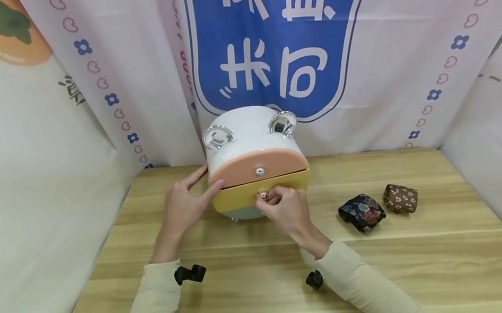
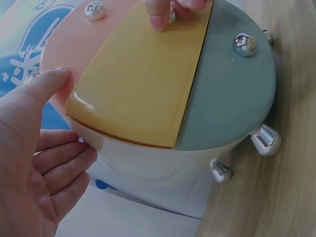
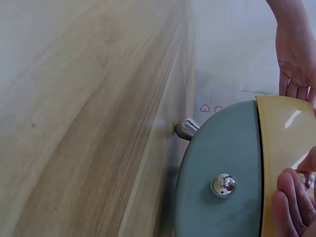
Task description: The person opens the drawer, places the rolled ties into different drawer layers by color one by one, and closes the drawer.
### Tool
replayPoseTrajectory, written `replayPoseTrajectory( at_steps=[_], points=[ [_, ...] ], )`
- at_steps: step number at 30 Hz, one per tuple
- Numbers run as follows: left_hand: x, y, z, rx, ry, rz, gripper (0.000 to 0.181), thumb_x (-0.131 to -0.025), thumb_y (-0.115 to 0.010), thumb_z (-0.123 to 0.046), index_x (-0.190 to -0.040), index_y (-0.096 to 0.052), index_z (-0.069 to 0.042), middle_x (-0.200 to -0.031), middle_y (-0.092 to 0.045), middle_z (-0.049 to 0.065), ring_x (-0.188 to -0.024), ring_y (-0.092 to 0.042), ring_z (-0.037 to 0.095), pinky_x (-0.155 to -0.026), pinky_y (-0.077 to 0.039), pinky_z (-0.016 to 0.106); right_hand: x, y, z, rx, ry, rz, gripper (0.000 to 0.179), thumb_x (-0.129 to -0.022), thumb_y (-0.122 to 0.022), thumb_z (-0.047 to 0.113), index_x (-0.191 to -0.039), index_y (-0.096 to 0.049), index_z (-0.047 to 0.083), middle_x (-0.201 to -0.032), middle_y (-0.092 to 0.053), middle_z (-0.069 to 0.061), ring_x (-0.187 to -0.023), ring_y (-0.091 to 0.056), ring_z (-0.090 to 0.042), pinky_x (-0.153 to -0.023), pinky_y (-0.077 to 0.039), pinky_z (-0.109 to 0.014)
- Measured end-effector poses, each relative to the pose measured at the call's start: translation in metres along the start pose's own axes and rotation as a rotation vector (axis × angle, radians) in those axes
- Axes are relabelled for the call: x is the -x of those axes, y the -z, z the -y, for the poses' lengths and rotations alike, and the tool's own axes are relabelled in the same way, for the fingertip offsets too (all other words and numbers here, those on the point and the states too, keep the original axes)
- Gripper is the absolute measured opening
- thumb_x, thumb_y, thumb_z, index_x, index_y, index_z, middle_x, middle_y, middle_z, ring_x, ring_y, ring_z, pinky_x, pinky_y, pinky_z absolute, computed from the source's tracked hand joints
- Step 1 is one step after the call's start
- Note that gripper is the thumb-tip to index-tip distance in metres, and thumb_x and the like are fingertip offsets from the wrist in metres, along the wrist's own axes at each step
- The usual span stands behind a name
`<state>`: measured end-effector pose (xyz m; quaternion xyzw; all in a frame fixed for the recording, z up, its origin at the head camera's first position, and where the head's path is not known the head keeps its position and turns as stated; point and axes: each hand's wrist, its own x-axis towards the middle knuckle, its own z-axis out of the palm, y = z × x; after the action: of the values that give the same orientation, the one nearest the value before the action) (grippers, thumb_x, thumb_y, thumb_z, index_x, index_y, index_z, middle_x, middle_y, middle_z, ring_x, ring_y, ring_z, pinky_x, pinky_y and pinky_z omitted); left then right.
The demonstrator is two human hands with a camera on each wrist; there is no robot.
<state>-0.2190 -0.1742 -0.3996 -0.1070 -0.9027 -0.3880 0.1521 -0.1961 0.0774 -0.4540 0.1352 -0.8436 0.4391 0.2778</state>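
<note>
A small white drawer cabinet (image 1: 246,125) stands on the table, its rounded front split into a pink drawer (image 1: 234,172), a yellow drawer (image 1: 232,197) and a grey-green drawer (image 2: 227,94), each with a silver knob. In the left wrist view the yellow drawer front sits slightly proud of its neighbours. My right hand (image 1: 287,210) pinches the yellow drawer's knob (image 3: 305,181) between thumb and fingers. My left hand (image 1: 183,206) rests against the cabinet's left side, its thumb at the edge of the pink front and its fingers extended along the side wall.
Right of the cabinet lie two rolled fabric pieces, a dark floral one (image 1: 362,213) and a brown floral one (image 1: 401,198). Two silver-rimmed ears (image 1: 218,137) stick out on top, and silver feet (image 2: 266,139) hold the cabinet up. A printed curtain (image 1: 366,81) hangs close behind.
</note>
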Motion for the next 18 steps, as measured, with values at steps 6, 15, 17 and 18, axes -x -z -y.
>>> replayPoseTrajectory(
  at_steps=[6, 15, 17, 18],
  points=[
    [-0.004, 0.004, -0.003, -0.04, 0.002, 0.024, 0.075, -0.09, -0.073, -0.068, -0.149, -0.061, -0.023, -0.152, -0.059, 0.015, -0.137, -0.062, 0.042, -0.11, -0.051, 0.063, 0.001, 0.007, 0.003, 0.005, 0.016, 0.018, 0.021, -0.086, -0.084, 0.024, -0.072, -0.078, 0.009, -0.063, -0.076, -0.003, -0.052, -0.069, -0.008, -0.053, -0.056, -0.017],
    [-0.004, 0.003, -0.006, -0.053, 0.024, 0.04, 0.078, -0.091, -0.07, -0.071, -0.151, -0.06, -0.022, -0.153, -0.058, 0.017, -0.139, -0.06, 0.043, -0.112, -0.05, 0.063, 0.01, 0.016, 0.008, 0.038, 0.049, 0.043, 0.021, -0.085, -0.084, 0.022, -0.07, -0.076, 0.009, -0.061, -0.074, -0.003, -0.048, -0.067, -0.008, -0.049, -0.051, -0.013],
    [-0.002, 0.003, -0.006, -0.052, 0.034, 0.041, 0.078, -0.091, -0.069, -0.071, -0.151, -0.06, -0.022, -0.153, -0.058, 0.017, -0.139, -0.06, 0.043, -0.111, -0.05, 0.063, 0.012, 0.017, 0.009, 0.059, 0.061, 0.044, 0.022, -0.084, -0.084, 0.022, -0.068, -0.075, 0.01, -0.06, -0.074, -0.001, -0.048, -0.066, -0.006, -0.049, -0.05, -0.013],
    [-0.001, 0.003, -0.006, -0.05, 0.037, 0.041, 0.078, -0.091, -0.069, -0.071, -0.151, -0.059, -0.022, -0.153, -0.058, 0.017, -0.138, -0.06, 0.043, -0.11, -0.051, 0.063, 0.013, 0.018, 0.01, 0.068, 0.068, 0.045, 0.023, -0.085, -0.084, 0.022, -0.068, -0.075, 0.011, -0.059, -0.073, 0.0, -0.048, -0.066, -0.005, -0.05, -0.05, -0.013]
  ],
)
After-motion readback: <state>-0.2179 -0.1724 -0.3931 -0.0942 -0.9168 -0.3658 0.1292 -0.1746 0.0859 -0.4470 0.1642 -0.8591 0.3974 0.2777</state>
